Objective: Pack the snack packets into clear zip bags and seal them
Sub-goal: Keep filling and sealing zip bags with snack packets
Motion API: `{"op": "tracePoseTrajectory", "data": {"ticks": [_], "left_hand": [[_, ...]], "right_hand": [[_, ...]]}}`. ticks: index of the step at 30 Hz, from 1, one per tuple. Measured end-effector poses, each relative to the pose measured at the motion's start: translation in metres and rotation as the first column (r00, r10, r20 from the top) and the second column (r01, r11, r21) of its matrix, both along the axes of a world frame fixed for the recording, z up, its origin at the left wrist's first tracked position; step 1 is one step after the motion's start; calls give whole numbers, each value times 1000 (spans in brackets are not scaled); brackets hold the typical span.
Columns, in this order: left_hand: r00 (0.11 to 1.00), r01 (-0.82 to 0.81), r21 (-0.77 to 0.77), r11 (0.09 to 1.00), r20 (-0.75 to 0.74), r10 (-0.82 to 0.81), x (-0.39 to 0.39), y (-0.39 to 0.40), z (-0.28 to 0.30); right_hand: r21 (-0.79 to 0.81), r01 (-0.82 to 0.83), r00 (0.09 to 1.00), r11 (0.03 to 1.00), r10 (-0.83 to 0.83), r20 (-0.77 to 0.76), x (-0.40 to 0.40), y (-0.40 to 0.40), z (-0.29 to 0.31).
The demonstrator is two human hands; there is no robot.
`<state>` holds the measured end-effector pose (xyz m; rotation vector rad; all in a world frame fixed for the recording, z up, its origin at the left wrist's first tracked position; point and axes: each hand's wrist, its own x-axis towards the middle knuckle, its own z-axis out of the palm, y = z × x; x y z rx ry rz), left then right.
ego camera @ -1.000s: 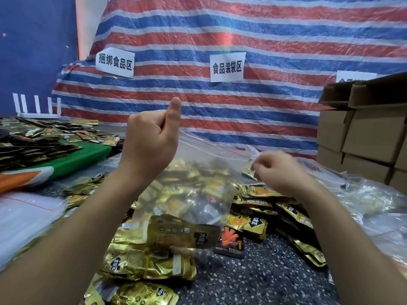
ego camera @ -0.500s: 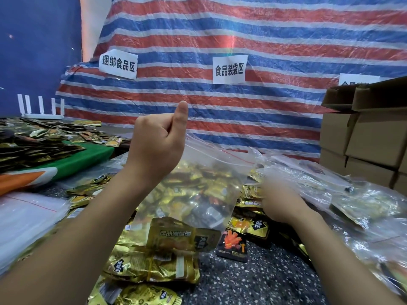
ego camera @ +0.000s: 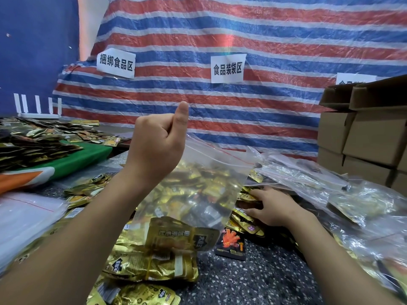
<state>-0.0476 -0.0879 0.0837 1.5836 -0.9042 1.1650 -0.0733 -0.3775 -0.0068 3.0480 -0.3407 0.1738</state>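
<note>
The left hand (ego camera: 157, 142) is raised in front of the striped tarp (ego camera: 242, 36); its fingers are curled into a fist and the thumb stands up, and it pinches the top edge of a clear zip bag (ego camera: 198, 186) at the left corner; the bag hangs down from this grip, with its mouth open and slanting toward the right; inside, at the bottom, lies one gold snack packet (ego camera: 182, 235), a little tilted; the lower edge of the bag is touching the gold packets (ego camera: 152, 265) that lie on the dark speckled table (ego camera: 259, 280)

The right hand (ego camera: 272, 205) is low, to the right of the bag and apart from it; it lies palm down on the pile of loose packets (ego camera: 245, 203), with the fingers spread and a little bent, the fingertips touching the gold wrappers; whether it already pinches one packet I cannot tell, because the fingers cover the place

A black packet with a red picture (ego camera: 231, 244) lies just beside the bag's lower right corner; a heap of clear plastic bags (ego camera: 343, 194) fills the right side of the table, and brown cardboard boxes (ego camera: 365, 133) are stacked behind it; at the left there is a green cloth (ego camera: 81, 157) with more dark packets (ego camera: 33, 144) on it; two white paper signs (ego camera: 228, 68) are stuck on the tarp
</note>
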Motion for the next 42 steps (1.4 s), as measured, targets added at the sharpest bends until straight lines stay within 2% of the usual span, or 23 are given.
{"op": "tracePoseTrajectory", "data": {"ticks": [5, 7, 10, 12, 14, 16, 18, 19, 21, 23, 25, 29, 32, 35, 38, 42], "left_hand": [[1000, -14, 7, 1000, 4, 14, -1, -1, 0], [1000, -8, 8, 1000, 1, 8, 0, -1, -1], [1000, -2, 0, 1000, -7, 2, 1, 0, -1], [1000, 7, -5, 1000, -25, -7, 0, 0, 0], [999, 22, -8, 1000, -33, -23, -2, -1, 0], [998, 43, -15, 999, -39, -43, -4, -3, 0], [994, 77, -34, 996, -77, -79, -5, -5, -1], [989, 98, -41, 994, -109, -102, -5, -5, -1], [973, 133, -31, 991, -186, -137, -5, -7, -2], [945, 148, -28, 989, -291, -150, -3, -9, -3], [903, 184, -4, 983, -394, -170, -5, -11, -3], [789, 318, 32, 948, -563, -245, -5, -16, -5], [634, 499, -120, 858, -624, -456, -10, -17, -4], [492, 590, -248, 768, -644, -586, -10, -12, -2], [433, 606, -289, 741, -662, -612, -11, -11, -1], [401, 569, -329, 753, -689, -604, -14, -14, 0]], "right_hand": [[-111, -16, 992, 994, 29, 120, -2, 5, 4], [-93, -6, 985, 996, 22, 172, -3, 8, 7], [116, -63, 953, 991, 26, 301, -2, 14, 17], [331, -168, 911, 929, 18, 412, -2, 22, 27], [580, -289, 868, 762, -48, 495, -6, 34, 37], [783, -403, 855, 474, -109, 507, -10, 48, 47], [869, -458, 862, 189, -142, 486, -17, 60, 55], [876, -473, 866, 93, -134, 481, -20, 64, 58], [870, -492, 869, -30, -75, 488, -25, 70, 62], [857, -503, 862, -114, 1, 507, -29, 74, 65], [837, -526, 840, -150, 63, 539, -32, 80, 69], [790, -595, 765, -148, 198, 613, -38, 96, 73], [781, -614, 738, -111, 271, 619, -41, 101, 75], [790, -591, 736, -165, 290, 611, -44, 100, 76], [796, -575, 745, -188, 281, 605, -44, 98, 75], [788, -587, 746, -187, 253, 616, -40, 97, 74]]}}
